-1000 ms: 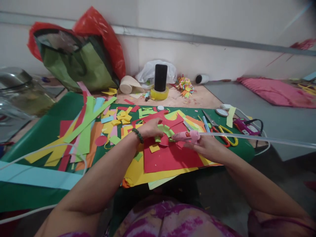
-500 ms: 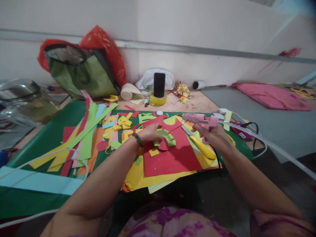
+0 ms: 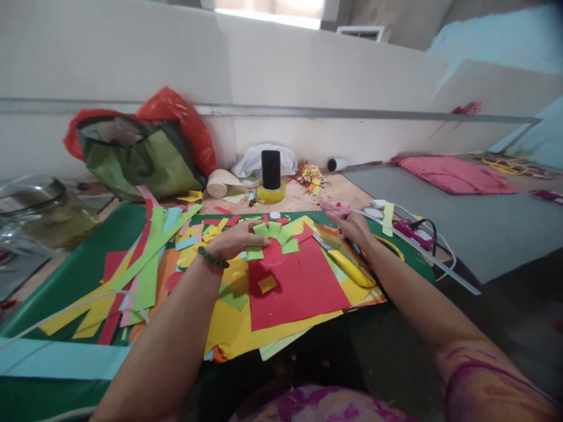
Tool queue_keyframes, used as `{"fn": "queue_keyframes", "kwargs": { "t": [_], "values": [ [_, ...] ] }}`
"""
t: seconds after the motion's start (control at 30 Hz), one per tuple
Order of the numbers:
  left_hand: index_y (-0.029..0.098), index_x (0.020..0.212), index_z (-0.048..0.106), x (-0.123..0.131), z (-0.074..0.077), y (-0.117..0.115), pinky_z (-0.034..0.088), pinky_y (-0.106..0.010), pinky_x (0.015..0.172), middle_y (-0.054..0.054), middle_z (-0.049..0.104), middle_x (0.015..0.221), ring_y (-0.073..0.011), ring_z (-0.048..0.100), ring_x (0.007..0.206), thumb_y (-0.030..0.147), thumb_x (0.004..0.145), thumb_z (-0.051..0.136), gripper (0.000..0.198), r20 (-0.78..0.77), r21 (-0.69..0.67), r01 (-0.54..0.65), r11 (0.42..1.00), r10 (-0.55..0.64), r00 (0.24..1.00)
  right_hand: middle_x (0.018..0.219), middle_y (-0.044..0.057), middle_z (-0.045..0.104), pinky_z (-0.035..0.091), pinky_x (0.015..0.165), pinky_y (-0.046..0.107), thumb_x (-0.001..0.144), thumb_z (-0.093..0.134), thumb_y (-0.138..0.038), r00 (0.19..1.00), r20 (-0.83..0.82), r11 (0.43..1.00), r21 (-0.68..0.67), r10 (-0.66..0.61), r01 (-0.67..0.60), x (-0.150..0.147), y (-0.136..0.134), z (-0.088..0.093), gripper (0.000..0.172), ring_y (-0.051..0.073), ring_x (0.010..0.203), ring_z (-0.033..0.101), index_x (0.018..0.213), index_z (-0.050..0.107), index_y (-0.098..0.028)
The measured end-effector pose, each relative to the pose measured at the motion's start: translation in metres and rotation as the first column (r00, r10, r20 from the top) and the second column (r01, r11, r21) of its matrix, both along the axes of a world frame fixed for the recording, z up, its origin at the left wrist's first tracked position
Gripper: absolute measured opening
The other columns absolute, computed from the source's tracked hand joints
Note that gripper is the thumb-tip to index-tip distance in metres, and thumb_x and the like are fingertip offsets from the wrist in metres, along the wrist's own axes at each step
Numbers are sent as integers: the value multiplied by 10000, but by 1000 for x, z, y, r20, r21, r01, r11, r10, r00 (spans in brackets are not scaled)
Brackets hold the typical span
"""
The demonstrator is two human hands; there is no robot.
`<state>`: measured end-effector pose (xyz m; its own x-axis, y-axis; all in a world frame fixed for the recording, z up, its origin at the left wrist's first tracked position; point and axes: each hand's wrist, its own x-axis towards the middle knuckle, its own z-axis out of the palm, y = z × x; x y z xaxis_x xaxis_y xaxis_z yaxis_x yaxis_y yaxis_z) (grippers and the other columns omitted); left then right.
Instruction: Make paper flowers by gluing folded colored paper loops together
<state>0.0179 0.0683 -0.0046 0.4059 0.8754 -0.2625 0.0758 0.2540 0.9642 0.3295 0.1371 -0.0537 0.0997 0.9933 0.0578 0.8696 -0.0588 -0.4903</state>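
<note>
My left hand [image 3: 237,239] lies flat with its fingers stretched out, pressing on a fan of green paper petals [image 3: 273,236] stuck along the top of a red paper sheet [image 3: 303,287]. A green bead bracelet sits on that wrist. My right hand [image 3: 354,227] reaches to the right of the petals, its fingers closed at the handle of a pink glue gun [image 3: 334,206] that rests low over the green mat [image 3: 83,258]. A yellow utility knife [image 3: 353,270] lies under my right forearm.
Coloured paper strips and scraps [image 3: 149,258] cover the mat. A phone [image 3: 271,169] stands in a yellow tape roll against the wall. A green and red bag [image 3: 141,152] and a glass jar [image 3: 35,211] sit at left, a pink plug block with cables [image 3: 411,230] at right.
My right hand has carried the glue gun away from the petals, right and back, down to the mat. My left hand has flattened onto the petals. The camera has tilted up.
</note>
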Motion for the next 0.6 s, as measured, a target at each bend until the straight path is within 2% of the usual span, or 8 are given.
{"fn": "queue_keyframes", "kwargs": {
  "t": [0.13, 0.23, 0.33, 0.4, 0.5, 0.53, 0.6],
  "values": [
    [141, 707, 597, -8, 8, -1, 450, -159, 494, 40, 620, 635, -70, 564, 549, 170, 486, 856, 342, 85, 5, -83, 997, 82, 993, 540, 65, 639, 388, 576, 263, 833, 543, -599, 996, 88, 998, -64, 20, -15, -6, 2, -5, 485, 215, 644, 639, 668, 666, -159],
    [145, 683, 586, -8, 8, 0, 453, -158, 495, 47, 614, 626, -67, 563, 546, 172, 489, 854, 332, 85, 1, -127, 992, 127, 988, 673, 88, 688, 371, 569, 264, 785, 585, -632, 988, 145, 994, -106, 44, -29, -6, -1, 1, 499, 220, 690, 644, 790, 693, -145],
    [147, 683, 583, -4, 2, 2, 474, -185, 521, 42, 616, 617, -80, 573, 548, 158, 507, 831, 305, 63, -13, -109, 994, 110, 992, 781, 106, 705, 364, 556, 261, 802, 562, -635, 974, 203, 991, -109, 104, -83, -1, -14, 12, 512, 209, 692, 641, 865, 678, -140],
    [138, 710, 604, 2, -4, 2, 484, -202, 539, 27, 629, 620, -93, 588, 553, 140, 510, 808, 286, 34, -26, -58, 998, 59, 998, 741, 108, 692, 348, 536, 272, 832, 539, -600, 952, 285, 993, -76, 108, -90, 2, -32, 19, 466, 209, 647, 626, 804, 658, -150],
    [115, 756, 649, 12, -13, 0, 473, -195, 533, -4, 662, 667, -97, 598, 568, 123, 549, 752, 231, -57, -7, 74, 997, -75, 996, 586, 97, 629, 303, 491, 298, 867, 467, -584, 896, 439, 997, -66, 64, -39, -4, -73, 27, 484, 226, 559, 588, 578, 559, -207],
    [110, 757, 658, 16, -17, 0, 475, -196, 534, -8, 664, 670, -100, 597, 569, 115, 561, 733, 210, -96, 1, 126, 992, -125, 987, 565, 80, 620, 305, 487, 294, 869, 463, -576, 897, 426, 993, -82, 114, -87, -9, -88, 30, 477, 220, 545, 581, 558, 535, -221],
    [120, 767, 664, 22, -22, 0, 498, -215, 560, -2, 664, 663, -113, 606, 581, 97, 576, 708, 198, -156, -20, 185, 983, -186, 970, 536, 45, 606, 324, 484, 287, 858, 464, -572, 902, 322, 958, -72, 286, -277, -25, -119, 39, 438, 206, 521, 566, 583, 539, -239]
  ]
}}
